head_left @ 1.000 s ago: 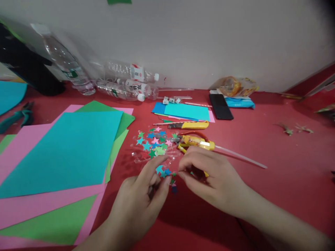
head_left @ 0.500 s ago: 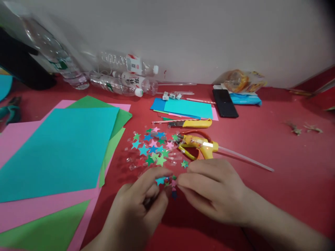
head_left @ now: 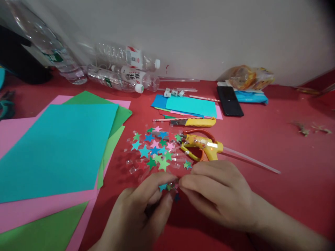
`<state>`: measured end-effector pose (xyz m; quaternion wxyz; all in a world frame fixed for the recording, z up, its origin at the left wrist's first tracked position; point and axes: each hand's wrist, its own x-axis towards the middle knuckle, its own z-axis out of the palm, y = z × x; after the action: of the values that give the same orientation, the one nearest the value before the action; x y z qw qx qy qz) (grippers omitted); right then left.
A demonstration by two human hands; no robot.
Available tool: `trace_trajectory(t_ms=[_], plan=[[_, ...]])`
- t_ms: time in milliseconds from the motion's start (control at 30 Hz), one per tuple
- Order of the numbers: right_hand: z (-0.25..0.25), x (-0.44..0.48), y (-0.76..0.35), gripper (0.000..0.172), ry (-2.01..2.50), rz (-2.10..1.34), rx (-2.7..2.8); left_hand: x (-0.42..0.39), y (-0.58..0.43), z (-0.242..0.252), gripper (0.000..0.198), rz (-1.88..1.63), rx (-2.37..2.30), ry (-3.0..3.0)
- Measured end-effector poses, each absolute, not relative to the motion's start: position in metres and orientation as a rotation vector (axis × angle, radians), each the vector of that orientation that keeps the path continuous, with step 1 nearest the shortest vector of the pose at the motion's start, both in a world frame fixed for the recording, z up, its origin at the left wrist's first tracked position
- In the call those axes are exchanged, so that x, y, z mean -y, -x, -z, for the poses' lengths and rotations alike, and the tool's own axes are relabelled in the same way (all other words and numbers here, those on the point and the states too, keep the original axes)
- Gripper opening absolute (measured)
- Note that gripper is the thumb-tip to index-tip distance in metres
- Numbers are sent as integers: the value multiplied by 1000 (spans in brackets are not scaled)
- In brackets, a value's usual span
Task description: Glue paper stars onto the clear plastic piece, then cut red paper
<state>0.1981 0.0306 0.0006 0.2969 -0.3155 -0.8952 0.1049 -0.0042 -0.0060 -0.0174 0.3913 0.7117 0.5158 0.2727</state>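
Note:
My left hand [head_left: 142, 212] and my right hand [head_left: 218, 193] meet low in the middle, fingertips pinched together on a small string of paper stars [head_left: 167, 187]. Blue and green star points show between the fingers. Just beyond them lies a scatter of small cut-out stars [head_left: 154, 150] in blue, green and pink, mixed with bits of clear tape, on the red table [head_left: 274, 139]. A yellow glue gun [head_left: 202, 144] with a clear glue stick lies right of the stars.
Large sheets of teal, pink and green paper [head_left: 57, 150] cover the left. A yellow utility knife [head_left: 199, 122], smaller paper sheets [head_left: 190, 106], a black phone [head_left: 229, 101], a plastic bag [head_left: 248, 77] and several plastic bottles [head_left: 123, 78] lie further back against the wall.
Both hands drew slightly nearer to me with the pinched stars. The view tilted, so the table items sit a little higher and to the right.

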Motion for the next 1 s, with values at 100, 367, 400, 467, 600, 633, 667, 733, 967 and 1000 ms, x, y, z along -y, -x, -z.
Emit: trace_trajectory(t_ms=[100, 367, 400, 467, 600, 633, 667, 733, 967, 1000], plan=[[0, -31, -197, 19, 847, -303, 2367, 7, 4, 17, 25, -711, -1321, -1785], [-1, -31, -196, 16, 885, -433, 2327, 6, 1, 16, 22, -748, -1318, -1679], [-1, -31, -196, 15, 888, -456, 2322, 6, 1, 16, 22, -746, -1321, -1675], [-1, -31, -195, 15, 898, -494, 2319, 6, 1, 16, 23, -733, -1327, -1662], [-2, -31, -192, 14, 924, -545, 2318, 6, -1, 13, 24, -715, -1356, -1568], [-2, -31, -192, 14, 926, -554, 2316, 6, -1, 12, 23, -710, -1365, -1533], [-2, -31, -191, 13, 926, -566, 2312, 6, -3, 11, 22, -707, -1380, -1494], [-2, -30, -191, 12, 933, -592, 2302, 7, -5, 8, 19, -708, -1424, -1405], [-3, -28, -187, 13, 956, -622, 2267, 5, -13, -4, 12, -757, -1545, -1090], [-3, -28, -186, 13, 957, -615, 2267, 5, -13, -5, 11, -764, -1547, -1067]])
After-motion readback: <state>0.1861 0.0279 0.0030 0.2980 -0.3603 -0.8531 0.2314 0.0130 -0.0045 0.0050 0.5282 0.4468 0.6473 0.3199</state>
